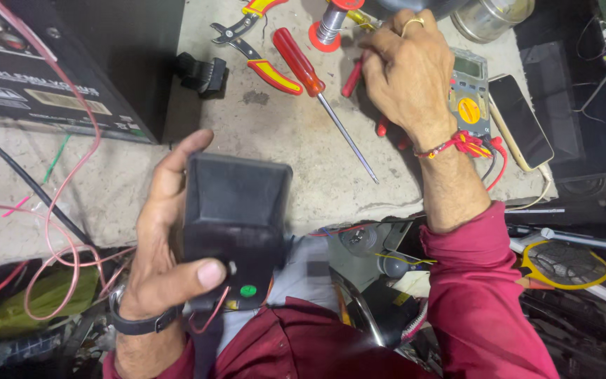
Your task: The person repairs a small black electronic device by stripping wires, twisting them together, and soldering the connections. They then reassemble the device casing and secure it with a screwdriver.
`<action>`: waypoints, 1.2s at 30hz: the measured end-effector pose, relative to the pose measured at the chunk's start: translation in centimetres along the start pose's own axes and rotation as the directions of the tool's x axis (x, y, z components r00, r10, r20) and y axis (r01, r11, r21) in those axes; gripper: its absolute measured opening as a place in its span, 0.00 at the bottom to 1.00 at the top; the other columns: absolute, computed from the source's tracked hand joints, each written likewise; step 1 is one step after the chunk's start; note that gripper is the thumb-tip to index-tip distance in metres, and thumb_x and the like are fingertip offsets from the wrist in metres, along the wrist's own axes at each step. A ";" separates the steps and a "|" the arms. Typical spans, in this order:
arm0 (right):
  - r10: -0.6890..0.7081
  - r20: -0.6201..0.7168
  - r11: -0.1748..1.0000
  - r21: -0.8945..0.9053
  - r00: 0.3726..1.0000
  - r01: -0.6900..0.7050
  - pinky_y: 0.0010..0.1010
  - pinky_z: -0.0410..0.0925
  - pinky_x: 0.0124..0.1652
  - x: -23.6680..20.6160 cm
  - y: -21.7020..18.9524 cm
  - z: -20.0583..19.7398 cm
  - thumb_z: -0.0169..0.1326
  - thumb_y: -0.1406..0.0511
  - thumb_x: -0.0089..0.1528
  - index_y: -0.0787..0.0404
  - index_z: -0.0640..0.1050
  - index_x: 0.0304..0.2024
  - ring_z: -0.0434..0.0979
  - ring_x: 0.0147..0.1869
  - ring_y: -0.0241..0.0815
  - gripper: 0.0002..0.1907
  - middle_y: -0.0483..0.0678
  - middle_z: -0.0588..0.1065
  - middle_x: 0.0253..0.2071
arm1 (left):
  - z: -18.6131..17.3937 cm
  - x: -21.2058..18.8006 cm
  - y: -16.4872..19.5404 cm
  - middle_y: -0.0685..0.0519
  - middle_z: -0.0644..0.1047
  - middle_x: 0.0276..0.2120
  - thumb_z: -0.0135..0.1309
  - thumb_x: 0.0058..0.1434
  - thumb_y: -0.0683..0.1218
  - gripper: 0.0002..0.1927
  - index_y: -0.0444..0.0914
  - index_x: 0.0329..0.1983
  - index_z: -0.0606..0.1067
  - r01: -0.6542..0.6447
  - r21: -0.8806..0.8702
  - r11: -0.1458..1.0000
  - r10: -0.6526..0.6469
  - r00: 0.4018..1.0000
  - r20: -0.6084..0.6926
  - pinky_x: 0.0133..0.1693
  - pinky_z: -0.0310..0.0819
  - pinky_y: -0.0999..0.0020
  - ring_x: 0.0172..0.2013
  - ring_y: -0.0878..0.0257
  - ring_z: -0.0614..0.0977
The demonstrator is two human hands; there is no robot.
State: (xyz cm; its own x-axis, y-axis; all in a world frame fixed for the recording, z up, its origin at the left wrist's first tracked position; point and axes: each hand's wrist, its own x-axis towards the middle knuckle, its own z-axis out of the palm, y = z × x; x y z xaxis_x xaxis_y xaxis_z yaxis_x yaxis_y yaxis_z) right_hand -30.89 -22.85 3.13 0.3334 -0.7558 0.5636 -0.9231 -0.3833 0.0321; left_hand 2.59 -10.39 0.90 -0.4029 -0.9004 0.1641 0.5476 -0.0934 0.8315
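You are at a small electronics repair workshop. Your stained grey concrete worktop (275,133) carries the trade's tools: red-and-yellow-handled pliers (257,42), a red-handled screwdriver with a long steel shaft (320,95), a spool of solder wire on a red reel (330,24) and a grey multimeter with a yellow dial (469,95) trailing red and black leads. A black boxy electrical unit (57,63) sits at the worktop's far left corner, and loose thin red wires (57,231) loop across the surface beside you. Below the edge, a heap of spare parts and cables (380,267) crowds the floor, next to a yellow-rimmed electric swatter racket (566,263).
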 end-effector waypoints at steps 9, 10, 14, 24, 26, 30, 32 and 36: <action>-0.001 0.208 0.999 0.042 0.978 -0.008 0.46 0.62 0.48 0.8 -2.6 2.3 0.64 0.62 0.61 0.54 0.84 0.36 0.74 0.52 0.51 0.04 0.46 0.76 0.41 | -1.5 -1.3 -1.4 0.40 0.74 0.60 0.65 0.49 0.47 0.51 0.32 0.75 0.55 0.001 0.184 0.983 -0.029 0.989 0.147 0.64 0.73 0.56 0.60 0.51 0.79; -0.004 0.201 1.000 0.027 0.980 -0.001 0.46 0.62 0.47 0.8 -2.7 2.5 0.63 0.62 0.61 0.55 0.84 0.36 0.74 0.51 0.51 0.05 0.48 0.76 0.40 | -1.4 -1.6 -1.5 0.40 0.76 0.59 0.66 0.49 0.46 0.49 0.32 0.74 0.58 -0.009 0.244 0.970 -0.036 0.983 0.177 0.63 0.74 0.57 0.59 0.51 0.80; -0.064 0.191 0.995 -0.069 0.980 0.078 0.47 0.62 0.46 0.3 -2.2 3.7 0.61 0.63 0.64 0.60 0.80 0.37 0.74 0.51 0.54 0.06 0.52 0.75 0.41 | -0.6 -1.8 -2.7 0.45 0.80 0.56 0.69 0.48 0.48 0.48 0.34 0.72 0.62 -0.261 0.517 0.815 0.048 0.920 0.389 0.56 0.81 0.61 0.55 0.52 0.86; 0.126 0.190 0.932 0.313 0.974 -0.182 0.42 0.69 0.51 0.1 -1.8 2.9 0.54 0.69 0.70 0.68 0.75 0.45 0.78 0.48 0.51 0.05 0.52 0.77 0.43 | 0.9 -4.0 -2.6 0.42 0.79 0.55 0.68 0.51 0.48 0.47 0.32 0.71 0.61 -0.337 0.530 0.778 0.161 0.923 0.349 0.57 0.79 0.62 0.55 0.50 0.84; -0.041 0.192 0.973 0.231 0.981 -0.004 0.43 0.68 0.47 0.5 -3.2 2.0 0.61 0.69 0.65 0.66 0.80 0.43 0.77 0.47 0.54 0.06 0.55 0.78 0.40 | 1.2 -4.8 -2.4 0.42 0.79 0.55 0.68 0.50 0.48 0.47 0.32 0.72 0.62 -0.297 0.553 0.779 0.145 0.942 0.302 0.57 0.79 0.61 0.56 0.49 0.84; -0.182 -0.056 0.953 0.236 0.982 0.191 0.41 0.69 0.46 1.4 -6.6 -0.5 0.63 0.71 0.67 0.66 0.82 0.43 0.78 0.46 0.54 0.04 0.56 0.79 0.42 | 1.3 -6.9 -2.0 0.41 0.79 0.57 0.67 0.51 0.47 0.48 0.30 0.73 0.60 -0.245 0.534 0.810 0.150 0.965 0.215 0.60 0.77 0.61 0.58 0.50 0.83; -0.120 -0.013 0.915 0.385 0.993 0.116 0.38 0.70 0.47 2.3 -8.6 -1.2 0.62 0.70 0.69 0.66 0.83 0.46 0.79 0.43 0.49 0.05 0.54 0.79 0.41 | 1.1 -7.6 -1.7 0.41 0.79 0.57 0.67 0.51 0.47 0.48 0.30 0.73 0.60 -0.237 0.517 0.823 0.157 0.968 0.194 0.61 0.76 0.61 0.59 0.51 0.83; -0.182 0.174 0.876 0.475 0.968 0.079 0.36 0.72 0.44 5.2 -12.4 0.9 0.64 0.63 0.67 0.66 0.81 0.51 0.81 0.42 0.47 0.15 0.55 0.81 0.44 | 1.1 -8.6 -1.8 0.41 0.79 0.56 0.66 0.51 0.48 0.48 0.29 0.73 0.61 -0.212 0.514 0.831 0.138 0.974 0.179 0.60 0.76 0.62 0.58 0.52 0.83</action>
State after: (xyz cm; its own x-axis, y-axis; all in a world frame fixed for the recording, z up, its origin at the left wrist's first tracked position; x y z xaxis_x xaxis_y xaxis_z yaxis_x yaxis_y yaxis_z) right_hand -17.53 -22.55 4.90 0.5239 -0.7543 0.3956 -0.6914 -0.6479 -0.3197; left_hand 4.32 -2.01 -1.41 -0.4482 -0.8139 0.3697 0.1634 0.3321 0.9290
